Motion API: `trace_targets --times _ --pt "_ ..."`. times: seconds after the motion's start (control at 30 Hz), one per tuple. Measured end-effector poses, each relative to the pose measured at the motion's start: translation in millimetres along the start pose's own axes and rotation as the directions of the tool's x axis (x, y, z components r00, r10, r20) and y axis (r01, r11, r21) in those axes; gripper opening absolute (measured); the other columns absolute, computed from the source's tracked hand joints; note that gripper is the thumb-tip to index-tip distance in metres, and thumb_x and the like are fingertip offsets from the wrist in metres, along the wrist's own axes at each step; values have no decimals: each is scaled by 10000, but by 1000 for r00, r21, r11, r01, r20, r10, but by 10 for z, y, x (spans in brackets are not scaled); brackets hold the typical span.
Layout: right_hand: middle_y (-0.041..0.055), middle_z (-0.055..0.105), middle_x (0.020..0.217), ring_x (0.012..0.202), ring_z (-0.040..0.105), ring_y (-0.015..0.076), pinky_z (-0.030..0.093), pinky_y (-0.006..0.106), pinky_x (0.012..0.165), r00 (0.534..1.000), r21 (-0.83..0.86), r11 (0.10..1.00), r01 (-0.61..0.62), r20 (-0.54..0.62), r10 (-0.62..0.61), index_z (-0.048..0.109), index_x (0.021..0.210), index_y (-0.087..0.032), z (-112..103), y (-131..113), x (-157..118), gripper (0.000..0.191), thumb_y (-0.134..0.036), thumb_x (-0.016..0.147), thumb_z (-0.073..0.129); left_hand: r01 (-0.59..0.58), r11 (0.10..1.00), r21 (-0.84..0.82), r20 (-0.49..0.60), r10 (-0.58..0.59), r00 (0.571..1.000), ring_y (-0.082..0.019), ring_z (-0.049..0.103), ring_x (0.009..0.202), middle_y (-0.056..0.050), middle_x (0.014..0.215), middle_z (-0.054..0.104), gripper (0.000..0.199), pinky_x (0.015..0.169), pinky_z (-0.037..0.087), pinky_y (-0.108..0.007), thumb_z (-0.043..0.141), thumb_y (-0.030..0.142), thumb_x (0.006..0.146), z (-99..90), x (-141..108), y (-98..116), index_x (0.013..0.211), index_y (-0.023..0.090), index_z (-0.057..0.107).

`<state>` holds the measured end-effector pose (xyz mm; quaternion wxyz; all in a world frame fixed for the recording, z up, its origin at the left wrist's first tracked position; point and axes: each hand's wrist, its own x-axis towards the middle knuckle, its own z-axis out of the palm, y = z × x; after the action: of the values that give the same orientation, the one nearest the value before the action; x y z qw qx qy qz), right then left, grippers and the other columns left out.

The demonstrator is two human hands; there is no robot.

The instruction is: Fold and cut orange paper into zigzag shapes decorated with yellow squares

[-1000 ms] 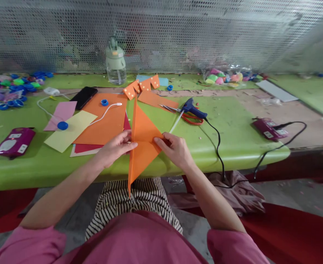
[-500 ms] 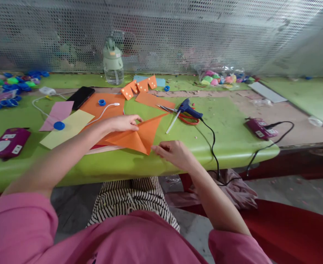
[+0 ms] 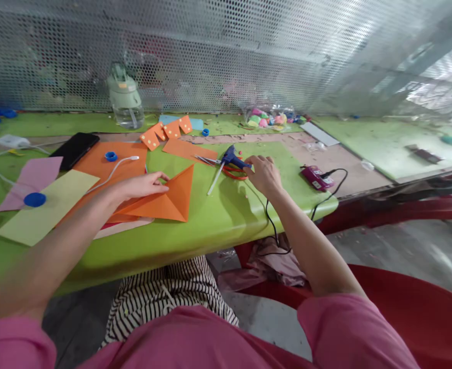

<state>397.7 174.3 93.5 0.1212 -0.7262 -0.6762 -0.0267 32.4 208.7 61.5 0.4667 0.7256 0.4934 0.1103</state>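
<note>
My left hand (image 3: 144,185) pinches the raised fold of a folded sheet of orange paper (image 3: 176,200), which rests near the table's front edge. My right hand (image 3: 264,174) has its fingers closed at the handle end of a blue hot glue gun (image 3: 233,158). The gun lies on its side, and a pale glue stick (image 3: 215,178) pokes out toward me. Under and beside the gun are scissors (image 3: 235,175) with orange-red handles. A flat strip of orange paper (image 3: 189,150) lies just behind them.
Left are a black phone (image 3: 75,149), a white cable (image 3: 114,177), yellow paper (image 3: 52,202) and a blue cap (image 3: 35,199). A water bottle (image 3: 125,97) stands at the back. The glue gun's black cord hangs over the front edge near a purple power socket (image 3: 316,178).
My right hand has left the orange paper's near corner and moved right and away to the glue gun's handle. My left hand stays on the paper. The view has turned right.
</note>
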Motion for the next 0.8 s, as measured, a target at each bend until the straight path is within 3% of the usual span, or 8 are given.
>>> trace_targets --times 0.13,0.33,0.5,0.67,0.8 --pt "179 717 1200 1162 544 376 412 495 963 998 -38 999 28 64 -25 679 1243 -183 82 80 233 416 -317 853 621 -32 988 -153 -1 32 999 -278 691 984 -73 967 751 526 766 496 -314 718 522 668 27 -27 -81 1100 235 629" --pt "128 778 1051 987 669 293 469 374 840 989 20 998 55 134 -58 730 1189 -190 128 211 376 362 -239 863 580 11 964 -267 22 -5 1000 -245 690 840 -37 846 728 452 679 490 -291 747 461 640 -3 -89 -57 1021 232 661" --pt "111 746 1196 1041 681 272 504 374 867 995 105 993 59 79 -67 681 1270 -187 26 504 229 407 -285 909 520 50 930 -364 15 -47 999 -247 700 834 -44 854 743 415 683 507 -301 775 406 611 -1 -99 -42 976 231 682" --pt "163 754 1118 978 695 274 524 391 852 998 90 996 3 64 -9 676 1227 -107 -76 908 -29 402 -255 882 533 75 936 -345 51 -62 997 -243 688 868 -50 893 739 522 707 507 -303 763 471 600 5 -72 -78 1044 218 655" --pt "184 742 1114 1001 689 309 530 436 863 997 20 1000 -22 75 21 684 1188 -104 -162 962 -128 398 -204 831 540 76 959 -274 59 -62 996 -231 677 890 -26 915 728 489 726 502 -294 730 518 642 5 -82 -59 1027 226 656"
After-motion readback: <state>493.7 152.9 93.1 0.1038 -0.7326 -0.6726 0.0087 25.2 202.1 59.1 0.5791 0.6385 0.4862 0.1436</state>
